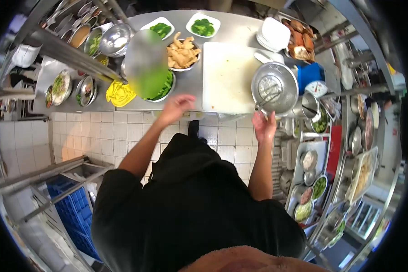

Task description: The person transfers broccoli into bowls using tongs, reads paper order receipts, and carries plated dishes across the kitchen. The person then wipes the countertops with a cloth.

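Observation:
My right hand grips the near rim of a metal bowl with tongs lying in it. The bowl overlaps the right side of a white cutting board. My left hand is at the counter's front edge, empty, its fingers apart and pointing right. Just beyond it is a bowl of leafy greens, partly hidden by a blurred patch. Behind that stands a bowl of tan, fried-looking pieces.
Two white dishes of greens stand at the back. White plates are stacked back right. A yellow cloth lies left. Metal posts cross the left side. Shelves with food bowls line the right.

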Demonstrator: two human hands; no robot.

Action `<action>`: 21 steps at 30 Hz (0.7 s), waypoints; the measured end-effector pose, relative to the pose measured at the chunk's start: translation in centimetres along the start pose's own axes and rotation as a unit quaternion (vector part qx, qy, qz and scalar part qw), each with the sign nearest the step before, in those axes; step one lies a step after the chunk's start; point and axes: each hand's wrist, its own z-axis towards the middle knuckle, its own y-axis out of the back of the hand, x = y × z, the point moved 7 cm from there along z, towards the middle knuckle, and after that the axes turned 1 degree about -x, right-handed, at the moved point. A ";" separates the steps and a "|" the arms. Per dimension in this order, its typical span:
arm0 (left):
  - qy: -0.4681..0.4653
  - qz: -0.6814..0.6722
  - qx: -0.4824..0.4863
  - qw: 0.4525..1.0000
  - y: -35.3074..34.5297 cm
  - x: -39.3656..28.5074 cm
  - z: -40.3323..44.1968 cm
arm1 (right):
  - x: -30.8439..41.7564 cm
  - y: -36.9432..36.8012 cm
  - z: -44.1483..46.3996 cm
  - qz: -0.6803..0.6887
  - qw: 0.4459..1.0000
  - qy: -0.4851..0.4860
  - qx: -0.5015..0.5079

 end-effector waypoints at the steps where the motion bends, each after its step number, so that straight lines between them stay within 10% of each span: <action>1: -0.021 -0.008 -0.060 0.998 3.5 -1.3 0.8 | -0.3 0.2 -1.1 -0.007 1.000 0.003 -0.019; 7: -0.028 0.153 -0.329 0.931 21.3 -0.8 14.3 | -7.2 -2.1 -3.0 -0.218 0.972 0.023 0.081; 12: 0.178 0.011 -0.342 0.923 25.9 3.1 23.5 | -11.1 -9.9 -4.2 -0.274 0.947 -0.016 0.164; 17: 0.025 -0.091 -0.214 0.972 25.1 4.1 27.6 | -14.1 -13.6 -4.6 -0.315 0.936 -0.036 0.153; 21: 0.093 0.116 -0.308 0.940 25.6 1.2 26.3 | -17.3 -15.4 -5.6 -0.336 0.923 -0.065 0.176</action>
